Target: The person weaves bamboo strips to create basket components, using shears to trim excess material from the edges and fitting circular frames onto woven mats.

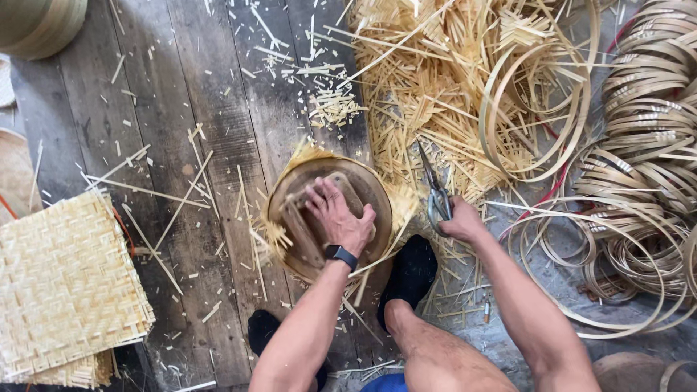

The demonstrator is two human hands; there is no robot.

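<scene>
Hands at work over a plank floor point(181, 87). Left hand point(337, 218), smartwatch point(340, 255) on the wrist, lies spread and palm down, pressing on a round wooden mould point(367, 190) at centre; woven bamboo strip ends point(403, 199) stick out around the mould's rim. Right hand point(459, 221), just right of the mould, is closed around the handles of metal shears point(434, 190), blades pointing away from the person. One dark-socked foot point(410, 272) rests against the mould's near edge. Loose bamboo strips point(428, 80) lie piled beyond the shears. Coiled bamboo hoops point(646, 145) are stacked far right. Flat woven mats point(65, 290) sit stacked at lower left, well apart from both hands.
</scene>
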